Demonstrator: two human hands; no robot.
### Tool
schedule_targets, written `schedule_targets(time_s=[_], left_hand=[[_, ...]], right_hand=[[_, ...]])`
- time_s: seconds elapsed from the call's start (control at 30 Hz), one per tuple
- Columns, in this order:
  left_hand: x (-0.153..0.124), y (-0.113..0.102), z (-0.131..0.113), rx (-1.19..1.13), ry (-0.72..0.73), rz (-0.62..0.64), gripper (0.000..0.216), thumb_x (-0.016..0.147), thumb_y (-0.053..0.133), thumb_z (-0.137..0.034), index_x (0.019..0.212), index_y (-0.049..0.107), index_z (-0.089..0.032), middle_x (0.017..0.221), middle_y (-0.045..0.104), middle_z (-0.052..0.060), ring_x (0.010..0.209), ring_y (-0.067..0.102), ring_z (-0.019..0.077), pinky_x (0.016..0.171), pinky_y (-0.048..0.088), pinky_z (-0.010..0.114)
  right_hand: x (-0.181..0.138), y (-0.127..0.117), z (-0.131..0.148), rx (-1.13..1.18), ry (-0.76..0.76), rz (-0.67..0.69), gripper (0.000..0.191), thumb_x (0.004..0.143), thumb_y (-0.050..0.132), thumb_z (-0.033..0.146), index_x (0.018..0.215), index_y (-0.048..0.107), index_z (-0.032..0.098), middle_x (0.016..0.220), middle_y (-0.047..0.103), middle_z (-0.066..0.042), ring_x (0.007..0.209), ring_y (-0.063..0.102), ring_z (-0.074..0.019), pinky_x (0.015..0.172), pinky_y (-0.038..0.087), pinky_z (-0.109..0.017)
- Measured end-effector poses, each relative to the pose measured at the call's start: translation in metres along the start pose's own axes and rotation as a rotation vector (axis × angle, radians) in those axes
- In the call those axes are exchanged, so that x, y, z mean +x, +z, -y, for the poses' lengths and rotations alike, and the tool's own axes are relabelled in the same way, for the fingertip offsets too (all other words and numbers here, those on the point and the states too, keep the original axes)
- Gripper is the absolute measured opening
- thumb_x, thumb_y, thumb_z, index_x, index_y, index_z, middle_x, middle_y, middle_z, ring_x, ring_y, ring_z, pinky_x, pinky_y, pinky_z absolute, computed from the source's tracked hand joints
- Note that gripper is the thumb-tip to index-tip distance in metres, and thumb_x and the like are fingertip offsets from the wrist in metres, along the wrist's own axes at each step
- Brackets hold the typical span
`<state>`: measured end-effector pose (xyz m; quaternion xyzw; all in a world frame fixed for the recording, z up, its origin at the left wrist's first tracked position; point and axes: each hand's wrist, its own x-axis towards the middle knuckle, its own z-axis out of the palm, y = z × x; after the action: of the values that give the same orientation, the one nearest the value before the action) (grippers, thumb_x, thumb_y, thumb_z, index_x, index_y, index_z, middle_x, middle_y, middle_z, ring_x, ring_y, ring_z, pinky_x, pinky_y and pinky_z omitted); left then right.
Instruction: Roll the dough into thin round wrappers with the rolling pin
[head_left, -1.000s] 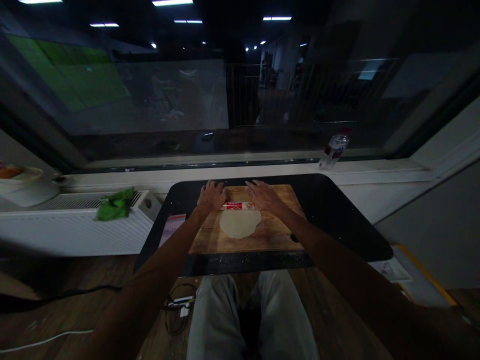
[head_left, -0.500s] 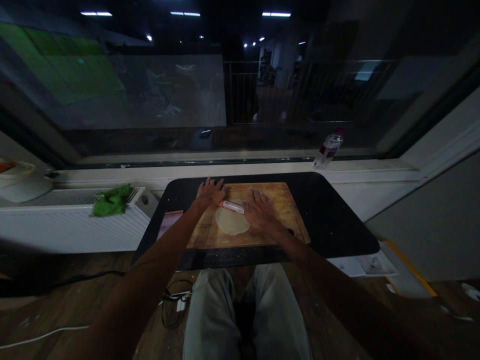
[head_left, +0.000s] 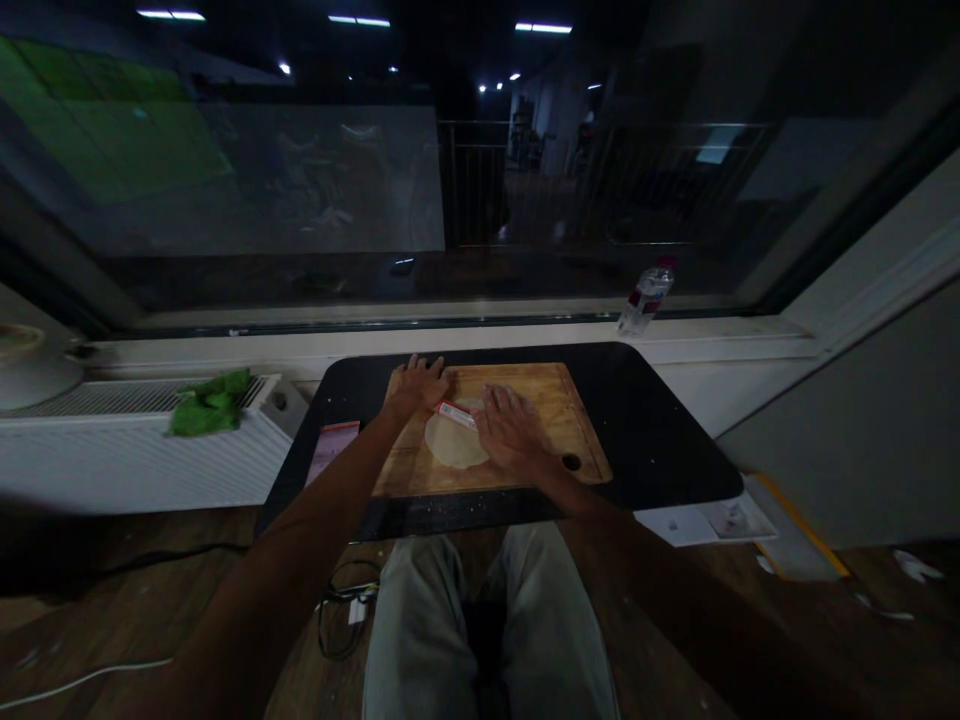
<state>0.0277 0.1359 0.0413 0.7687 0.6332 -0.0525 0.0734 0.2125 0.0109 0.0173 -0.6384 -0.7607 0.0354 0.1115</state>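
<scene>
A wooden cutting board (head_left: 555,425) lies on a black table (head_left: 660,440). On it rests a flat round of pale dough (head_left: 450,446). A slim roller with a red and white label (head_left: 456,412) lies slanted across the dough's far edge. My left hand (head_left: 420,385) presses flat on the roller's left end, fingers stretched out. My right hand (head_left: 510,432) lies flat over the roller's right end and the dough's right side, fingers spread.
A plastic water bottle (head_left: 645,297) stands on the window sill at the back right. A green cloth (head_left: 208,401) lies on the white radiator at left. A pink card (head_left: 330,447) sits on the table's left edge. Cables (head_left: 341,615) lie on the floor by my knees.
My right hand drew back toward me, so the roller turned from level to slanted across the dough. My left hand stayed near the board's far left. The camera view drifted slightly.
</scene>
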Motion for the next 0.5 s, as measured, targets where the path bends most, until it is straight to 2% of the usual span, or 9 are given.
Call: schedule_targets(time_s=[0.1,0.3,0.5], left_hand=[[-0.006,0.002,0.000,-0.032,-0.017,-0.056,0.068,0.116,0.025,-0.051,0.172,0.050,-0.022,0.172,0.056,0.019,0.166,0.041,0.0384,0.132,0.036,0.060],[-0.020,0.004,-0.002,-0.039,-0.025,-0.156,0.060,0.117,0.026,-0.047,0.157,0.062,-0.022,0.160,0.064,0.019,0.155,0.051,0.0379,0.123,0.044,0.059],[-0.037,0.005,-0.003,-0.050,-0.067,-0.131,0.059,0.118,0.024,-0.048,0.159,0.060,-0.026,0.169,0.057,0.016,0.161,0.044,0.0376,0.126,0.042,0.059]], right_hand=[[0.017,-0.002,-0.014,0.016,-0.014,0.016,0.067,0.121,0.026,0.046,0.178,0.039,0.014,0.177,0.051,-0.019,0.164,0.044,-0.0359,0.137,0.029,-0.060],[0.047,-0.008,-0.036,0.089,-0.030,0.141,0.070,0.122,0.018,0.050,0.179,0.038,0.016,0.180,0.049,-0.013,0.168,0.041,-0.0290,0.140,0.027,-0.052],[0.072,-0.006,-0.052,0.042,-0.092,0.140,0.066,0.123,0.022,0.048,0.178,0.043,0.017,0.180,0.049,-0.013,0.171,0.036,-0.0288,0.140,0.024,-0.054]])
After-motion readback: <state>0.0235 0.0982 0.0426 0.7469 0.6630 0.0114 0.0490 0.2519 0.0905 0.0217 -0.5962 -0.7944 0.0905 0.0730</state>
